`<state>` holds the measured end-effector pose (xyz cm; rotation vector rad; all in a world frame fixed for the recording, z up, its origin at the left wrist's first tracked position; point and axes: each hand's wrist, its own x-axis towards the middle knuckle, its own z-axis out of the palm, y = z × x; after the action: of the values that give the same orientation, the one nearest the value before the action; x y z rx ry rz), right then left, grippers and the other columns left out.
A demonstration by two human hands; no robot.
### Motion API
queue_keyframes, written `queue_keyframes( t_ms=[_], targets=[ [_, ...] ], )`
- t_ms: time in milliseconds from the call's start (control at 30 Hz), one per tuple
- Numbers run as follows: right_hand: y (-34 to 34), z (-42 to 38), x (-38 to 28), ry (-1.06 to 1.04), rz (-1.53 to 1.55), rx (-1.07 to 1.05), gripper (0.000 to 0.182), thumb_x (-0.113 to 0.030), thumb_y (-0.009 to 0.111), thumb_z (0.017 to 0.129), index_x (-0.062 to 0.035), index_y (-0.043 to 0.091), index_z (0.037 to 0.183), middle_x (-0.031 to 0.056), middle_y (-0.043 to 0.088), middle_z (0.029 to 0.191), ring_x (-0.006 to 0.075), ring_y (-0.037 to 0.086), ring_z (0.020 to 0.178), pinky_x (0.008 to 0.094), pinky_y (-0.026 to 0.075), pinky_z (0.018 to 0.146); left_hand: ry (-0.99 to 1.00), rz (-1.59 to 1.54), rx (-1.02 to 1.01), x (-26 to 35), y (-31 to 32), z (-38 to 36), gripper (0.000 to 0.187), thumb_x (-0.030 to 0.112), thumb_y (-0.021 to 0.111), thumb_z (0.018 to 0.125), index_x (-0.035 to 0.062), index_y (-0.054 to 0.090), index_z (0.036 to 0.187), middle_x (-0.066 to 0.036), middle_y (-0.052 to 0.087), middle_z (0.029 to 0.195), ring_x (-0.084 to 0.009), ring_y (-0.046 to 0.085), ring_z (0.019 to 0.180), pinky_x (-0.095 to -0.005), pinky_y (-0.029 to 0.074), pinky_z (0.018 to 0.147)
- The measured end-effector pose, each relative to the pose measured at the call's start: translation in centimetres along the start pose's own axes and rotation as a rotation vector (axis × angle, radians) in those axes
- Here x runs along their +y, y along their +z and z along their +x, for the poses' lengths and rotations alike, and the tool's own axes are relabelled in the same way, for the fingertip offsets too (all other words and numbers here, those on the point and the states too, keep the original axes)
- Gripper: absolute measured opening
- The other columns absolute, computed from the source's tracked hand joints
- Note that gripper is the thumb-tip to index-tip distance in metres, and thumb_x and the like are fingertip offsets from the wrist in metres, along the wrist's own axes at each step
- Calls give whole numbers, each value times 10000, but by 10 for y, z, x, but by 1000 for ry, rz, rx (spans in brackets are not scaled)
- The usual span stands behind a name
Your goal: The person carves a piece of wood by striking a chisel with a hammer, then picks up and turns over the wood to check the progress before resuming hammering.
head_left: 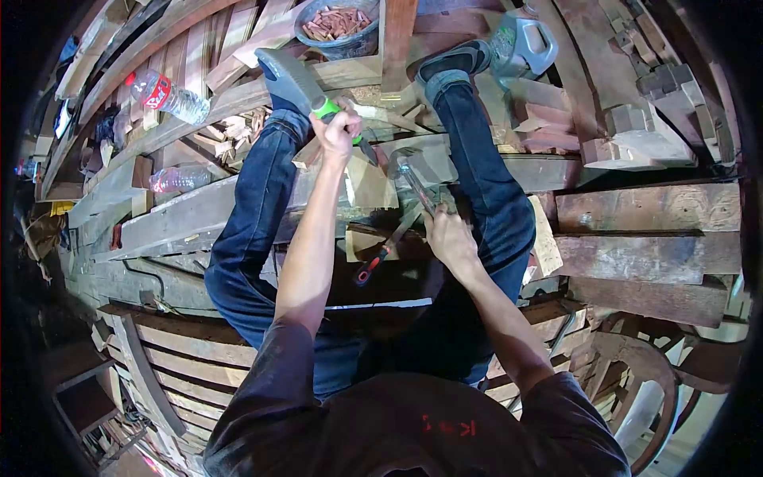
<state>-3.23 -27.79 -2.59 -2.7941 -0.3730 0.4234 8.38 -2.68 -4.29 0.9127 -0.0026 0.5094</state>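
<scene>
My left hand (338, 133) is wrapped around the bright green handle of a chisel (323, 106). Its dark lower end points down to the right, over a pale wood block (371, 184). In my right hand (451, 238) is a hammer (416, 186), gripped by its handle. The hammer's head is just right of the block, a short way from the chisel. Between my knees lies a second tool with a red and black handle (371, 266) and a flat metal blade, held by neither hand. The chisel's tip is hard to make out.
A bucket of small wooden pieces (340, 24) stands beyond my feet. A plastic jug (524, 49) is by the right shoe. Bottles (168, 97) lie among timbers at left. Wood chips (238, 135) are beside my left leg, and stacked planks (644, 211) fill the right.
</scene>
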Motion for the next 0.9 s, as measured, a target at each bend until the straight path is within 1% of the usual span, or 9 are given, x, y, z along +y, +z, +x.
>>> queue_keyframes(
  t_ms=[33, 67, 133, 233, 333, 433, 600, 800, 900],
  targets=[
    [2, 0, 2, -11, -4, 2, 449, -329, 476, 973, 104, 589, 1010, 308, 644, 734, 455, 670, 733, 500, 569, 667, -5, 10, 57, 5, 10, -1, 105, -47, 576, 663, -4, 489, 623, -39, 447, 487, -131, 390, 360, -275, 283, 363],
    [2, 0, 3, -21, -8, 6, 444, -327, 478, 973, 102, 589, 999, 310, 644, 733, 456, 671, 735, 501, 569, 667, 0, 28, -8, -1, 7, 2, 100, -53, 585, 665, -7, 504, 629, -43, 461, 489, -127, 391, 354, -274, 287, 360],
    [1, 1, 1, -7, 1, 6, 441, -323, 479, 972, 103, 590, 993, 312, 642, 728, 457, 670, 729, 503, 569, 663, 2, 147, -12, -2, 14, 4, 101, 18, 558, 657, -3, 460, 642, -37, 403, 482, -135, 356, 349, -276, 282, 364],
    [-3, 0, -2, 2, 7, 1, 442, -325, 476, 974, 102, 589, 974, 313, 641, 723, 458, 671, 725, 505, 568, 660, 24, 140, -44, -4, 16, 6, 99, 11, 562, 654, -3, 464, 645, -40, 405, 481, -135, 359, 349, -278, 279, 361],
    [-3, 1, -2, 4, 9, -1, 465, -338, 467, 980, 109, 594, 979, 310, 642, 717, 454, 673, 719, 504, 568, 653, 21, 156, 15, -4, 14, 1, 93, 10, 547, 658, -1, 455, 645, -43, 408, 486, -130, 345, 349, -279, 271, 359],
    [0, 1, 0, 2, 0, 7, 478, -341, 460, 984, 116, 596, 996, 305, 642, 710, 448, 674, 706, 495, 571, 642, -11, -12, -47, 0, 3, 0, 86, -45, 569, 662, -13, 490, 649, -52, 464, 496, -123, 386, 355, -270, 293, 362],
    [2, 0, 3, -34, -11, 44, 481, -339, 454, 987, 118, 601, 1011, 294, 642, 693, 435, 676, 686, 479, 576, 623, -23, -16, -50, 9, -2, -3, 94, -34, 550, 638, -16, 461, 663, -54, 447, 517, -126, 376, 363, -270, 287, 366],
    [8, -1, 6, -68, -31, 91, 485, -346, 450, 986, 112, 610, 1005, 293, 642, 702, 442, 671, 684, 492, 571, 625, -31, -24, -76, 9, -4, -5, 103, -8, 560, 631, -19, 463, 664, -52, 445, 519, -127, 379, 365, -268, 295, 365],
    [11, 1, 10, -66, 15, 63, 488, -351, 447, 986, 110, 603, 1021, 292, 646, 719, 449, 669, 696, 496, 569, 634, -20, -18, -36, 5, 0, -6, 104, -7, 562, 631, -19, 463, 660, -52, 446, 519, -126, 378, 364, -266, 300, 367]
  ],
)
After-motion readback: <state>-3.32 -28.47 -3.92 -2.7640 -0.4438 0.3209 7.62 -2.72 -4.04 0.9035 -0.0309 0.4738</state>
